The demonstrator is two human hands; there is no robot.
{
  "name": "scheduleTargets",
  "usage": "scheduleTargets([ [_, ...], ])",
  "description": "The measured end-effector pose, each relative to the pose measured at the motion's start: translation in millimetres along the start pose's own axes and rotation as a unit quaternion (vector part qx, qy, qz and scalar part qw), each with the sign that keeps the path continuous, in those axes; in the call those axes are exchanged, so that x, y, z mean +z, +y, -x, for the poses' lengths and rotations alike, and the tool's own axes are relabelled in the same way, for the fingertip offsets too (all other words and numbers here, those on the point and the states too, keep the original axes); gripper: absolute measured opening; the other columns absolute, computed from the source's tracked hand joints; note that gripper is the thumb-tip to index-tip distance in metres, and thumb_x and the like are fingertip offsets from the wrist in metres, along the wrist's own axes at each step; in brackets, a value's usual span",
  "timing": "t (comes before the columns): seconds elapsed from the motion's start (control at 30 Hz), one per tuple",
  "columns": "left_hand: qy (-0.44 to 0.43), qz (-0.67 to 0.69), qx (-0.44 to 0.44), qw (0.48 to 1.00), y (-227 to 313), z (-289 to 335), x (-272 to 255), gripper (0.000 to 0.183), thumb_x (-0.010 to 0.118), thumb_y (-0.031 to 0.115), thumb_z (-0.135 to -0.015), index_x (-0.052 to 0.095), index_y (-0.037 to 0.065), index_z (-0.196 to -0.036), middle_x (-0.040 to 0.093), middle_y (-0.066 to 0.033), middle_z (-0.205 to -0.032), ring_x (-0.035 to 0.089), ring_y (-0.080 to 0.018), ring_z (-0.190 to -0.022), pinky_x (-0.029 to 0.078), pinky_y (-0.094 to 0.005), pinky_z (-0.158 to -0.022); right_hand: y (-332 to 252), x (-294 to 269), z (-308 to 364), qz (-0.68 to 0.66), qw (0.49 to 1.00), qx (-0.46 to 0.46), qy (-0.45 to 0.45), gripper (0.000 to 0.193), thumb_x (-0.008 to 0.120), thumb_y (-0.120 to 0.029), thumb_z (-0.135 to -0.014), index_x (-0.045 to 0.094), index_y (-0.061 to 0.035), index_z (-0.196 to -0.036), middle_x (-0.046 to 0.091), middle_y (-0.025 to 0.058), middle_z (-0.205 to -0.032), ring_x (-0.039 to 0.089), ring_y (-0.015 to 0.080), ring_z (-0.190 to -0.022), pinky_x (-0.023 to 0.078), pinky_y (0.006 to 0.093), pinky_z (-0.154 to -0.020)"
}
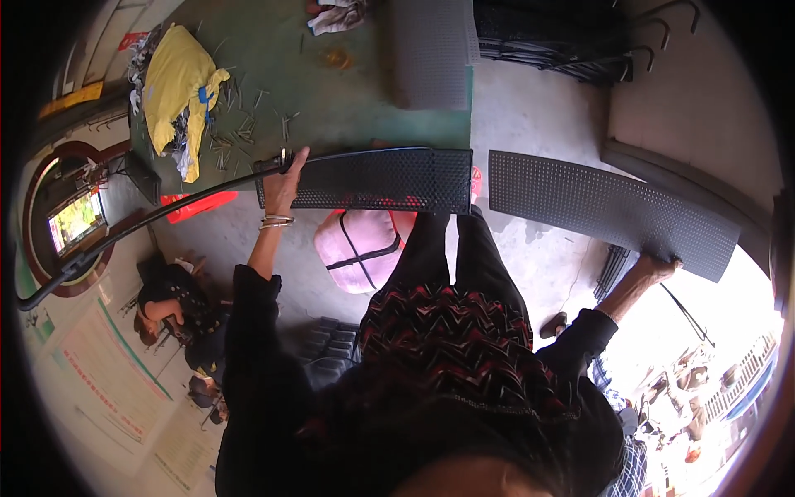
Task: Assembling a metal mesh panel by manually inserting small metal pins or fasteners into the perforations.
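Observation:
My left hand (282, 190) is closed around a long black metal rod (178, 203) with a hooked end, at the left end of a black perforated panel (364, 180). That panel lies along the near edge of the green table, and the rod runs out past it to the far left. Out to the right, my right hand (656, 270) grips the lower edge of a grey perforated metal sheet (609, 207), held in the air beyond the table's side. A narrow gap separates the sheet from the black panel. My right fingers are partly hidden behind the sheet.
Small metal pins (242, 132) lie scattered on the green table (348, 108) beside a yellow bag (170, 79). More perforated sheets (431, 62) are stacked at its far right. Hooked black rods (546, 41) are piled behind. A pink padded stool (354, 263) stands below; people (170, 302) sit at left.

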State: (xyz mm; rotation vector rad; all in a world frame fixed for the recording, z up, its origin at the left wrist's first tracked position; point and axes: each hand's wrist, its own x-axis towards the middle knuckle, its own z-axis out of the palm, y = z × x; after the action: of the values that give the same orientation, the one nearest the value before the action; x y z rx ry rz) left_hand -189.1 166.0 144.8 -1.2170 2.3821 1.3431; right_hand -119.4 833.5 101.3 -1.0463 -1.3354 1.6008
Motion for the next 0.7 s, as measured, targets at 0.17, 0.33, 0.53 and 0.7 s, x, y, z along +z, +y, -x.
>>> scheduleTargets([
  [0.17, 0.086, -0.114, 0.274, 0.951, -7, -6, -6, 0.039, 0.075, 0.04, -0.073, 0.064, 0.004, -0.085, 0.054, -0.0011, -0.058, 0.05, -0.0144, -0.049, 0.041, -0.0316, -0.049, 39, -19, 0, 0.324, 0.934, -0.148, -0.032, 0.047, 0.065, -0.004, -0.067, 0.051, 0.0099, -0.109, 0.054, 0.0271, -0.114, 0.057, 0.0339, -0.098, 0.049, 0.0528, -0.08],
  [0.33, -0.041, -0.213, 0.186, 0.958, 33, 12, -9, 0.027, 0.072, 0.027, -0.078, 0.064, 0.001, -0.08, 0.064, -0.0004, -0.074, 0.058, -0.0115, -0.069, 0.045, -0.0277, -0.068, 77, -30, 4, 0.418, 0.883, -0.214, -0.024, 0.044, 0.065, -0.011, -0.06, 0.055, 0.0094, -0.097, 0.063, 0.0238, -0.088, 0.062, 0.0323, -0.077, 0.051, 0.0422, -0.074],
  [0.53, -0.2, -0.119, 0.186, 0.955, 17, -11, -18, 0.017, 0.069, 0.019, -0.08, 0.067, 0.003, -0.087, 0.065, 0.001, -0.077, 0.059, -0.0074, -0.075, 0.045, -0.0241, -0.071, 74, -18, 29, 0.477, 0.836, -0.253, -0.099, 0.033, 0.063, -0.018, -0.065, 0.062, 0.0091, -0.084, 0.065, 0.0234, -0.084, 0.062, 0.0302, -0.076, 0.052, 0.0403, -0.067],
  [0.7, -0.211, -0.102, 0.243, 0.941, 5, -18, -22, 0.017, 0.069, 0.018, -0.08, 0.067, 0.002, -0.086, 0.065, -0.0009, -0.077, 0.058, -0.0075, -0.074, 0.046, -0.0244, -0.069, 91, -44, 44, 0.436, 0.874, -0.192, -0.095, 0.043, 0.072, -0.005, -0.054, 0.058, 0.0133, -0.091, 0.064, 0.0227, -0.083, 0.061, 0.0292, -0.067, 0.051, 0.0376, -0.066],
])
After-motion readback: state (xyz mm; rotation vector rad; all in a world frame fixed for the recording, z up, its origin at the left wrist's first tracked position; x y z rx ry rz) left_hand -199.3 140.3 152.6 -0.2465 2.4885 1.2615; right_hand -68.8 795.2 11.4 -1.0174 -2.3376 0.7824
